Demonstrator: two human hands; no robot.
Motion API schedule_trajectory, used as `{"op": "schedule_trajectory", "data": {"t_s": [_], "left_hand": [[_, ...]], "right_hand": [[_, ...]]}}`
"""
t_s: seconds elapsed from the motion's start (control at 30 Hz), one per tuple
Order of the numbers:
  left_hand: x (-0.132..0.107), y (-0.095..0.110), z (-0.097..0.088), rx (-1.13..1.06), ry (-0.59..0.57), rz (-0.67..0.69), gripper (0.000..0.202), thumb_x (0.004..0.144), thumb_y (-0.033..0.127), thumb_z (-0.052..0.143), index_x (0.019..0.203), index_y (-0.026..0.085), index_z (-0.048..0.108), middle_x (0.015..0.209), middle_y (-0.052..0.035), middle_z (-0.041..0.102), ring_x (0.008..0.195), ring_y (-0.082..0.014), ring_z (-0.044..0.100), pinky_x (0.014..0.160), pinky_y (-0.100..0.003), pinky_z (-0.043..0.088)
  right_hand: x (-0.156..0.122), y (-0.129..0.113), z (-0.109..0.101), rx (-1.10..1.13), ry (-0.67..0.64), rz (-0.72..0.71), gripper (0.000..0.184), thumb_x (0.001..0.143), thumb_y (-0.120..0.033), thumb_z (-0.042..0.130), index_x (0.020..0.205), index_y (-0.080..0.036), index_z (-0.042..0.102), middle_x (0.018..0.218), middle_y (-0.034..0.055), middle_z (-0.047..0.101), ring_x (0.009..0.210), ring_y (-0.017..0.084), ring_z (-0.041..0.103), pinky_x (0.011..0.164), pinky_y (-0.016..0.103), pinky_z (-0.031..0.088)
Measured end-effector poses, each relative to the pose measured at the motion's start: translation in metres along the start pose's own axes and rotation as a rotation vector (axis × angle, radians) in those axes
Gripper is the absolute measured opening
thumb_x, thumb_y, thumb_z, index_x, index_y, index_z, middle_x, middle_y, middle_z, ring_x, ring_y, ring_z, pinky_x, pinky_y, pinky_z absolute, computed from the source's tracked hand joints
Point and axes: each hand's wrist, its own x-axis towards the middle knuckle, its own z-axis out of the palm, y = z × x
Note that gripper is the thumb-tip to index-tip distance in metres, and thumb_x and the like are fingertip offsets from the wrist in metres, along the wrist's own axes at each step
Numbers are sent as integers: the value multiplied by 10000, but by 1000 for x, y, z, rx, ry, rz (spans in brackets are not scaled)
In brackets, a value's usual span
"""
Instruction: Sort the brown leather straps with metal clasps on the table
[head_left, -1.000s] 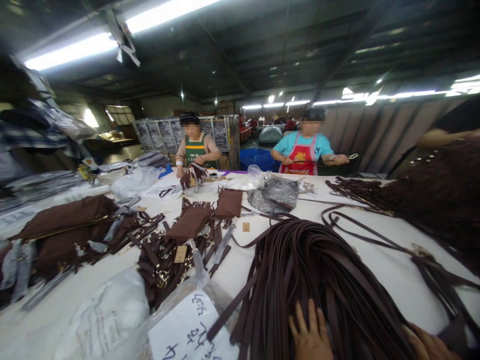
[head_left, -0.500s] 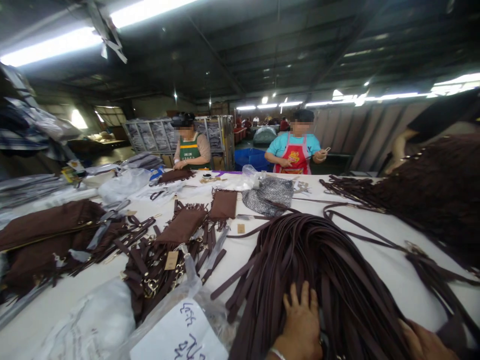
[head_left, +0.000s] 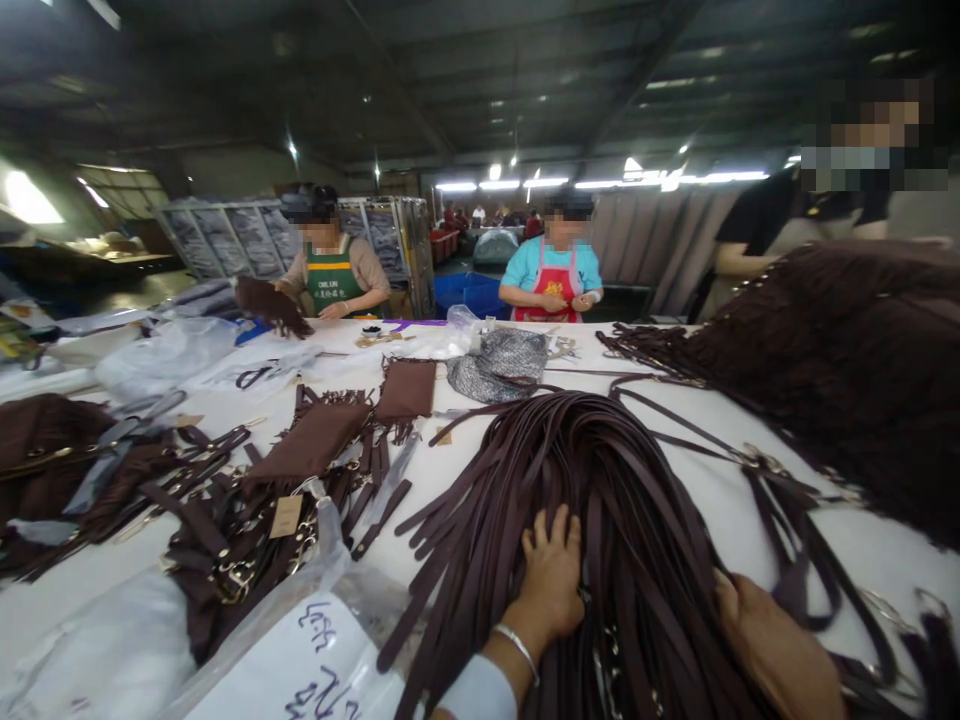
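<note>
**While Others Work Across the Table, Two Hands Rest on a Heap of Straps**

Where the white table comes nearest the camera, a thick heap of long dark brown straps fans out from the lower edge of the view toward the middle of the tabletop. The left hand lies palm down on the left part of this heap, open, with its fingers spread flat over the straps. A thin silver bangle sits on its wrist above a pale sleeve. The right hand rests on the right part of the same heap. Only its back shows and its fingers are buried among the straps, so one cannot tell whether it grips any.

Left of the heap lies a clear plastic bag over a sheet with handwriting, beside a tangle of short brown straps with metal buckles. Two flat brown pouches lie beyond these, and a grey patterned bag sits farther back. A large fringed brown bag fills the right side.

At the far edge stand a person in a green apron and a person in a red apron.
</note>
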Motion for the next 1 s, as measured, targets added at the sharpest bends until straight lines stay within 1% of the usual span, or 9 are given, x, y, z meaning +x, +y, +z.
{"op": "schedule_trajectory", "data": {"t_s": [0.1, 0.27, 0.47, 0.63, 0.7, 0.77, 0.8, 0.87, 1.0], "left_hand": [[2, 3, -4, 35, 15, -24, 1144, 529, 108, 606, 1541, 217, 86, 1648, -34, 23, 1456, -400, 71, 1139, -670, 230], [7, 2, -14, 98, -10, -10, 1145, 493, 58, 587, 1534, 227, 142, 1645, -33, 72, 1451, -377, 118, 1140, -607, 281], [16, 0, -28, 158, 19, 37, 1029, 562, -18, 504, 1516, 246, 220, 1637, -27, 132, 1454, -333, 143, 1135, -552, 279], [0, 16, -32, 268, 86, 30, 845, 696, -64, 415, 1495, 188, 297, 1624, -75, 195, 1466, -322, 153, 1159, -532, 220], [-16, 25, -35, 319, 114, 45, 714, 770, -50, 368, 1459, 133, 369, 1615, -111, 213, 1482, -353, 84, 1167, -596, 142], [-34, 32, -37, 370, 146, 126, 590, 834, -24, 314, 1392, 97, 466, 1617, -109, 207, 1495, -335, -3, 1191, -586, 53], [-42, 35, -37, 392, 152, 188, 550, 852, -14, 291, 1343, 86, 517, 1603, -113, 248, 1497, -317, 21, 1205, -545, 69], [-56, 41, -34, 295, 94, 209, 492, 885, 15, 261, 1258, 75, 577, 1520, -143, 397, 1464, -279, 218, 1202, -444, 187], [-67, 54, -18, -27, -55, 1, 441, 916, 58, 226, 1187, 69, 573, 1250, -178, 627, 1173, -232, 600, 1034, -345, 433]], "right_hand": [[-2, -9, -10, -30, -126, -60, 386, 902, -305, 305, 1067, -235, 647, 1023, 174, 673, 887, 325, 688, 683, 439, 540], [-5, -30, -31, 25, -266, 133, 416, 971, -338, 234, 1119, -207, 600, 1038, 176, 690, 901, 339, 704, 751, 448, 520], [-11, -50, -36, 6, -241, 300, 519, 1028, -408, 128, 1046, -156, 581, 959, 161, 718, 883, 298, 711, 765, 389, 488], [-16, -34, -50, 61, -268, 263, 524, 1040, -431, 157, 1128, -143, 587, 966, 142, 721, 897, 251, 700, 765, 339, 467], [-24, -18, -62, 93, -287, 214, 548, 1035, -483, 175, 1148, -156, 600, 958, 121, 722, 928, 243, 684, 791, 338, 463], [-37, 0, -73, 106, -291, 165, 580, 1015, -553, 208, 1108, -165, 630, 981, 117, 716, 998, 258, 651, 848, 354, 448], [-44, 7, -77, 106, -287, 145, 584, 1004, -577, 233, 1090, -166, 639, 1013, 122, 710, 1038, 270, 629, 879, 364, 436], [-57, 16, -82, 100, -271, 113, 566, 988, -593, 290, 1101, -157, 634, 1092, 133, 688, 1104, 287, 583, 937, 384, 409], [-69, 10, -83, 74, -234, 90, 518, 980, -561, 371, 1096, -127, 627, 1115, 138, 662, 1129, 288, 544, 1005, 444, 365]]}}
